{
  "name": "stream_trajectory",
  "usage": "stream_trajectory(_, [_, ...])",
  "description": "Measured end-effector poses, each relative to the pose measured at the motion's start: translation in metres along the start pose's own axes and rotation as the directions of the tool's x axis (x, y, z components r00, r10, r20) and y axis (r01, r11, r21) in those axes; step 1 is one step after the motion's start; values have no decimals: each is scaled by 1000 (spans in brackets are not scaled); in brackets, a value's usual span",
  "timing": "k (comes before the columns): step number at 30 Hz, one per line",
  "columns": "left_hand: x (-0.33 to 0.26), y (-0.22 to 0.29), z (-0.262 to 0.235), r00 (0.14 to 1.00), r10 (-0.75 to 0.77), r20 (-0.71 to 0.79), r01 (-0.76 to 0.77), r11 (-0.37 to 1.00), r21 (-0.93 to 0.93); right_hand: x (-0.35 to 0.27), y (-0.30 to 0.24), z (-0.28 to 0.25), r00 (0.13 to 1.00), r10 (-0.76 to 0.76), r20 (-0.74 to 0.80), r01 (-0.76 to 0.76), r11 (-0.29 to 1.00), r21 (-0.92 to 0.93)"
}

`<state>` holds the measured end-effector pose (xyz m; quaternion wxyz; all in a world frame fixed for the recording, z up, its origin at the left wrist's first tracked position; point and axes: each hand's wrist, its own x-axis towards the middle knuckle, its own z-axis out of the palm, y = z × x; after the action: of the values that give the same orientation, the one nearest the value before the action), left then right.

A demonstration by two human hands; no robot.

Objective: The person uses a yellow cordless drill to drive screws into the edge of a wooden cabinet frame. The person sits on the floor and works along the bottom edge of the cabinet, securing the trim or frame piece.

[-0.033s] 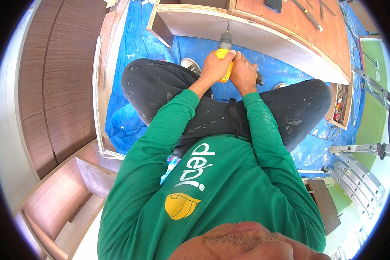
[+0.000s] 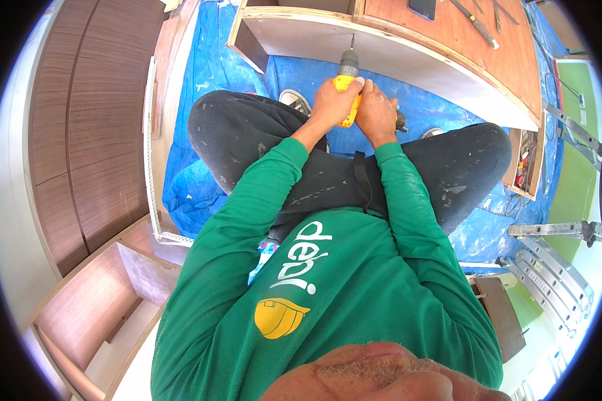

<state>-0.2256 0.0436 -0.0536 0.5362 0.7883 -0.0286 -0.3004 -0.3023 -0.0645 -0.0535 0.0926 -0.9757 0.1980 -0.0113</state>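
Both my hands are closed around a yellow and black power drill [image 2: 347,65] in front of my crossed legs. My left hand [image 2: 332,105] wraps the left side of its body. My right hand [image 2: 377,115] grips it from the right, and the fingers hide most of the handle. A dark part [image 2: 400,121], whose kind I cannot make out, sticks out beside my right hand. The drill points away from me. Its thin bit [image 2: 352,41] reaches the pale face of a wooden cabinet panel [image 2: 301,35]; whether the tip enters it I cannot tell.
On the cabinet's reddish wooden top [image 2: 408,23] lie a dark phone [image 2: 423,7] and a handled tool [image 2: 478,30]. A box of tools [image 2: 527,160] stands at right, near a metal ladder [image 2: 548,274]. Blue sheeting [image 2: 214,60] covers the floor. Brown panels [image 2: 107,100] stand left.
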Motion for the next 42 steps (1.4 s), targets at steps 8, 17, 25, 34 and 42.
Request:
stream_trajectory(8, [8,2,-1,1000,-28,2,29,1000,-4,7,0,-4,1000,-20,-14,20,1000,3])
stream_trajectory(17, [17,2,1,1000,-12,-28,12,1000,-3,15,3,-2,1000,-22,-17,23,999,38])
stream_trajectory(25, [33,-11,7,999,15,-39,-15,1000,-5,20,3,-4,999,-35,-28,36,999,19])
stream_trajectory(34, [32,-2,4,999,16,47,-10,992,-126,23,2,-15,999,-39,-28,38,999,-32])
stream_trajectory(42, [-25,28,-21,899,-106,425,58,991,124,-29,18,-44,993,-120,23,122,978,-169])
